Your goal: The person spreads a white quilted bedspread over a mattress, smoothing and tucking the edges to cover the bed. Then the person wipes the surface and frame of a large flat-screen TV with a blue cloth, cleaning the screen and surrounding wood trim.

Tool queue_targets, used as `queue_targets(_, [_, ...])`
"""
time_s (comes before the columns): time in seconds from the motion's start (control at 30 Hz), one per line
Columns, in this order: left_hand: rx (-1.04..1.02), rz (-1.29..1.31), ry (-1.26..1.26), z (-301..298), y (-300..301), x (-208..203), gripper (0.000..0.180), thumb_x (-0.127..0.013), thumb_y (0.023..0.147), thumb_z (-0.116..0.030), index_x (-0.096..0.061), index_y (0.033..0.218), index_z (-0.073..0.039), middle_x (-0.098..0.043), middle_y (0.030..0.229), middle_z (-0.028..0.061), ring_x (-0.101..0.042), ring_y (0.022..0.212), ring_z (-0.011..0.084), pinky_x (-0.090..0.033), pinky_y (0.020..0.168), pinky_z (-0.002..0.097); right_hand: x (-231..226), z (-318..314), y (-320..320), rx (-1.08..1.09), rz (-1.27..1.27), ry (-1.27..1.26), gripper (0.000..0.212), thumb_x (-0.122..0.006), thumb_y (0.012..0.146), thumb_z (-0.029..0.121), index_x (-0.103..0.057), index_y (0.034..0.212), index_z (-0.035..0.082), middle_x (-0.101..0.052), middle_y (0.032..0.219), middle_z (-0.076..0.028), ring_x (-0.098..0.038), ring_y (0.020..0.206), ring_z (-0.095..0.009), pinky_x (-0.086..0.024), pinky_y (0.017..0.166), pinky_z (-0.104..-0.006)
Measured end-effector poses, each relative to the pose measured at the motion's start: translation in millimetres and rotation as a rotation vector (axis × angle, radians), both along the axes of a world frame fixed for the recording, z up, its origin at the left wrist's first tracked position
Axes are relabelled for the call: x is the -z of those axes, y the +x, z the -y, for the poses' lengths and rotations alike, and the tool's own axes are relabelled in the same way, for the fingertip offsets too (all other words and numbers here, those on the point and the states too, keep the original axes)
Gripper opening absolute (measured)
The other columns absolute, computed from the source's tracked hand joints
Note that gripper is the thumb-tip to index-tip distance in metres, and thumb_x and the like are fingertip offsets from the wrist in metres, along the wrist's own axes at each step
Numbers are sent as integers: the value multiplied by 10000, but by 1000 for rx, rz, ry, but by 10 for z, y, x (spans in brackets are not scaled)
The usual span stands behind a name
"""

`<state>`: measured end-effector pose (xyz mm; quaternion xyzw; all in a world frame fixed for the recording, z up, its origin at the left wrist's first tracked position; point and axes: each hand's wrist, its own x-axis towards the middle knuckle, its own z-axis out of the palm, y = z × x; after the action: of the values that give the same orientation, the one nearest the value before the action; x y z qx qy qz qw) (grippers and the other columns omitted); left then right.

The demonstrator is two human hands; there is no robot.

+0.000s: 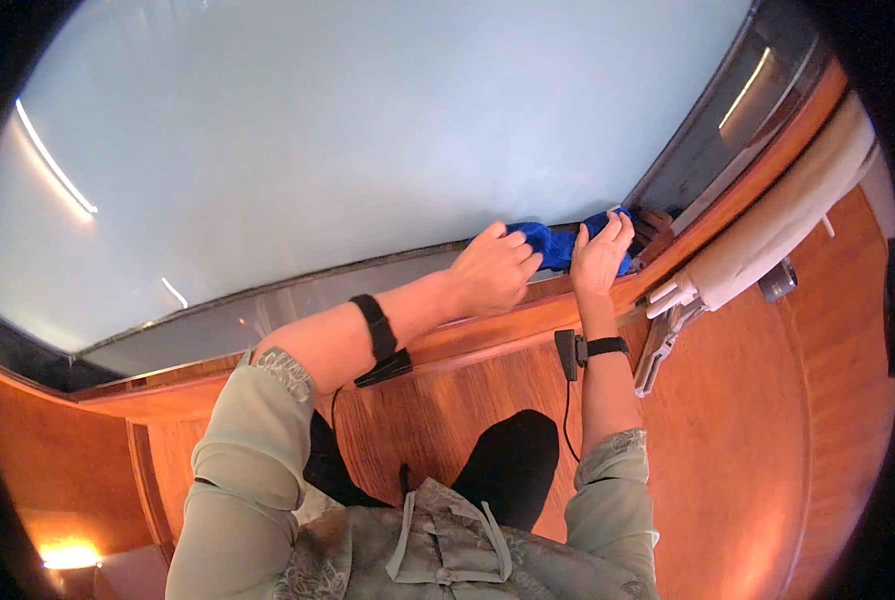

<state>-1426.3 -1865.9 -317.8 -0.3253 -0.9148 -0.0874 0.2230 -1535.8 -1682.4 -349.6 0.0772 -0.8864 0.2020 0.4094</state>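
A bright blue cloth (559,247) lies bunched along the dark lower edge of a large pale glass panel (367,130), close to its right corner. My left hand (494,270) is closed, its curled fingers gripping the cloth's left end. At the other end, my right hand (601,252) presses on the cloth, with its fingers bent over the top and the thumb on the near side. Part of the cloth is hidden behind the fingers. Both wrists wear black straps, each with a small dark device and a cable.
A wooden ledge (487,335) runs below the panel. On the right, a beige padded roll (767,225) with a metal bracket (665,340) lies along the wooden rim. A black cylinder (777,281) sits beside it. A brown thing (650,232) shows at the corner. A lit lamp (71,553) glows lower left.
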Motion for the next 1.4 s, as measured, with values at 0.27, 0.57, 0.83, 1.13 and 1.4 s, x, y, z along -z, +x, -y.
queue_targets(0.27, [17,-11,193,-227,-318,357,559,-563,869,-339,-479,1322,-22,-445,1388,179,-412,1276,322,-364,1015,421,186,-72,-99,52,198,195,471,-547,918,390,-549,1191,7,-520,1258,-177,-475,1140,-360,-391,962,-465])
queue_targets(0.57, [-91,246,110,281,224,280,630,-497,924,-390,-328,1428,-51,-305,1496,164,-284,1380,320,-245,1100,478,318,377,376,-117,345,350,637,-402,967,419,-404,1350,-91,-326,1440,-317,-265,1371,-442,-184,1124,-529])
queue_targets(0.83, [-220,257,151,1512,1595,64,503,-500,939,-252,-404,1394,-61,-348,1459,182,-347,1334,345,-265,1103,459,112,1708,1777,-409,182,349,604,-510,889,352,-502,1247,-134,-454,1328,-343,-373,1297,-470,-210,1113,-550])
queue_targets(1.13, [-610,263,39,2174,2721,-111,474,-543,884,-141,-464,1345,-60,-406,1409,159,-413,1254,354,-317,1058,451,-48,2531,2676,-776,287,312,648,-518,887,403,-459,1309,-84,-452,1330,-288,-389,1266,-424,-239,1082,-554])
queue_targets(1.4, [-500,194,-3,1641,2308,-42,687,-648,774,-137,-371,1384,13,-403,1414,190,-392,1292,362,-305,1087,444,17,1968,2202,-698,240,235,556,-523,872,445,-607,1142,-33,-544,1211,-242,-412,1249,-417,-251,1086,-525])
